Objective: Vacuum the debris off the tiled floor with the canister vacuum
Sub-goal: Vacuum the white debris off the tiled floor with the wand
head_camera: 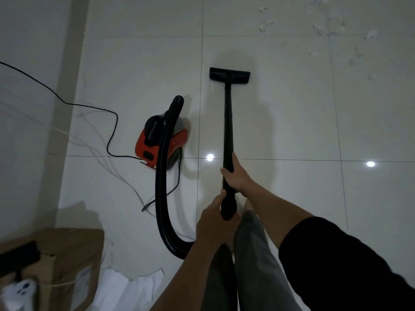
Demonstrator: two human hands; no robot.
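Both hands wrap the black wand (228, 131): the fingers (224, 172) of the right hand (235, 176) curl round its shaft, and the left hand (213, 218) grips the thicker end just below, nearer the body. We read the wand's long axis as running toward 12 o'clock, ending in the floor nozzle (229, 75), which sits flat on the tiled floor (292, 120). The debris (325, 30) — pale scraps scattered over the tiles — lies toward 1 to 2 o'clock of the nozzle, well apart from it, so we judge that the coming stroke calls for a swing rightward and forward; the right hand, being further up the shaft, is the nearer to it. The red canister vacuum (161, 142) stands at 9 o'clock of the wand, joined by the ribbed hose (160, 198) — its cord (89, 107) trails toward 10 o'clock. A cardboard box (56, 254) sits at 7 o'clock.
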